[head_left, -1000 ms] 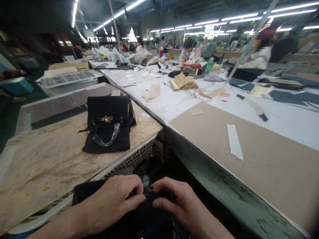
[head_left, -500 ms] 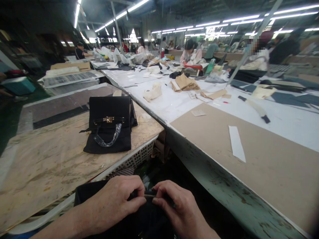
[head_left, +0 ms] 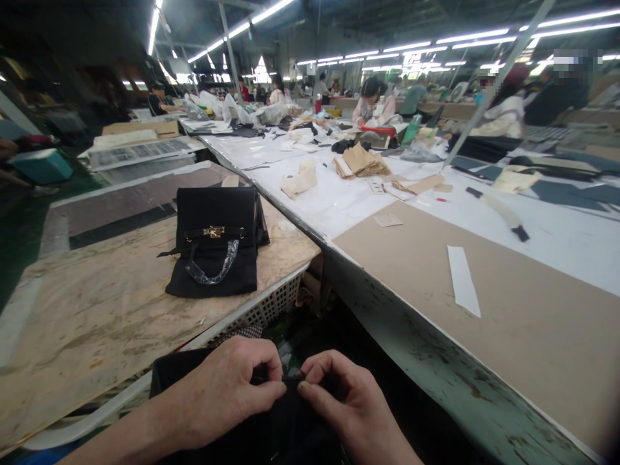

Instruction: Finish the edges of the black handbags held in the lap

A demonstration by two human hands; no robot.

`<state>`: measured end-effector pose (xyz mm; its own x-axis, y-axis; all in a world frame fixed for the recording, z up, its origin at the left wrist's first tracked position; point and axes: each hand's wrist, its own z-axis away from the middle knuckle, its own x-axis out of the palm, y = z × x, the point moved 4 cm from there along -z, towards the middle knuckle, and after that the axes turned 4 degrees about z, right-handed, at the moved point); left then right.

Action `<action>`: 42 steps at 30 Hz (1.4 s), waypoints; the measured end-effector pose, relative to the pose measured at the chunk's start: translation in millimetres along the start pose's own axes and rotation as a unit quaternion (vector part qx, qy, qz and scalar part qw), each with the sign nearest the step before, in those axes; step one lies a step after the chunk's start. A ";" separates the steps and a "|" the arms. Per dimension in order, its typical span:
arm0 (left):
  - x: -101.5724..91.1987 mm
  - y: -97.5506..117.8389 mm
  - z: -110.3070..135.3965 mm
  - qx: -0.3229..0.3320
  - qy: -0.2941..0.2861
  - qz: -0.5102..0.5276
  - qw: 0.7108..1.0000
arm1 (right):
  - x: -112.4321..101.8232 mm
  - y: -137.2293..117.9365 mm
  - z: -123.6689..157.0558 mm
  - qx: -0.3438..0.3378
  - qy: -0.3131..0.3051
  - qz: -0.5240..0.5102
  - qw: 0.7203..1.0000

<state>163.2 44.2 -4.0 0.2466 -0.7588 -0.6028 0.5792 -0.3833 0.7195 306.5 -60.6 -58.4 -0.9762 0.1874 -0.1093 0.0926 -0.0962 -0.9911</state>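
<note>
Since a second ago, the right hand's (head_left: 346, 394) thumb and forefinger have been drawn closer together. Black material (head_left: 285, 429) is pinched along its edge by both it and the left hand (head_left: 237, 381), near the surface (head_left: 121, 310) where a black handbag (head_left: 216, 210) is set.

We can make out no words, brands, numbers or signs. We see faint marks on the card (head_left: 388, 220) and on the slip (head_left: 375, 186) beside the papers (head_left: 362, 160), too small for us to read.

left fingers (head_left: 266, 352): curled, pinching | right fingers (head_left: 323, 362): curled, pinching, close opposite | forearms (head_left: 140, 426): angled inward
</note>
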 end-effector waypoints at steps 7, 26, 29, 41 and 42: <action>1.6 -3.2 -1.9 -0.019 -0.026 0.069 0.997 | -3.8 -8.4 -4.1 0.036 -0.042 -0.041 0.998; -42.1 -23.0 12.0 0.011 0.007 -0.015 1.000 | -3.7 -2.2 -1.8 0.035 -0.127 0.160 0.978; -47.2 -28.9 14.5 0.031 0.017 -0.040 0.999 | -4.9 -0.3 -2.2 0.041 -0.133 0.152 0.978; -40.3 -40.0 11.0 0.010 0.045 0.000 0.999 | -4.8 6.4 -2.1 0.107 -0.116 0.161 0.974; -39.7 -40.4 11.0 -0.001 0.050 0.002 0.999 | -4.3 6.3 -1.7 0.102 -0.124 0.158 0.974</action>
<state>121.5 84.0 -5.3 0.3249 -0.7038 -0.6318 0.5799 -0.3795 0.7209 311.6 -60.3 -64.3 -0.9254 -0.1222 -0.3589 0.3791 -0.3087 -0.8724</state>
